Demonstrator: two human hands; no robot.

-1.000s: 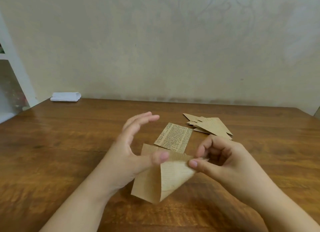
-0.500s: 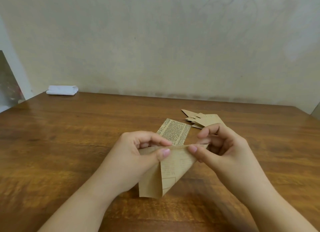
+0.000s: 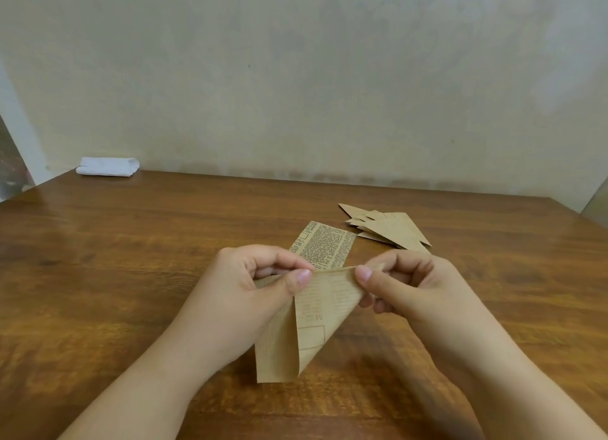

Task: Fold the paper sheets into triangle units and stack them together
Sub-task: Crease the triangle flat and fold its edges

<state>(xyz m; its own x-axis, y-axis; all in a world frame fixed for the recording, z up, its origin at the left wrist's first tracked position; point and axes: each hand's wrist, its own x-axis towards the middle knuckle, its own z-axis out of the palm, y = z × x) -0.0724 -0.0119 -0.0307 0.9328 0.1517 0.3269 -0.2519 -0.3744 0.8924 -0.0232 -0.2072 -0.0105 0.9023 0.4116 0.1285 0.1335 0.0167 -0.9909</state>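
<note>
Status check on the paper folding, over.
Left hand and right hand both pinch the half-folded sheet. Finished triangles stacked behind. Nothing blocking.

Two bare forearms come into the head view, one from about 7 o'clock and one from about 5 o'clock, each ending in a bare hand near the middle. No sleeve edge shows on either arm up to the picture's border. The left hand (image 3: 250, 295) carries no ring, watch or band on its visible parts, and neither does the right hand (image 3: 418, 291). The fingernails are short, rounded and unpainted; the left thumbnail (image 3: 303, 276) and the right thumbnail (image 3: 363, 273) face the camera, plain and glossy. Both wrists are slim and smooth, with no markings on them.
</note>
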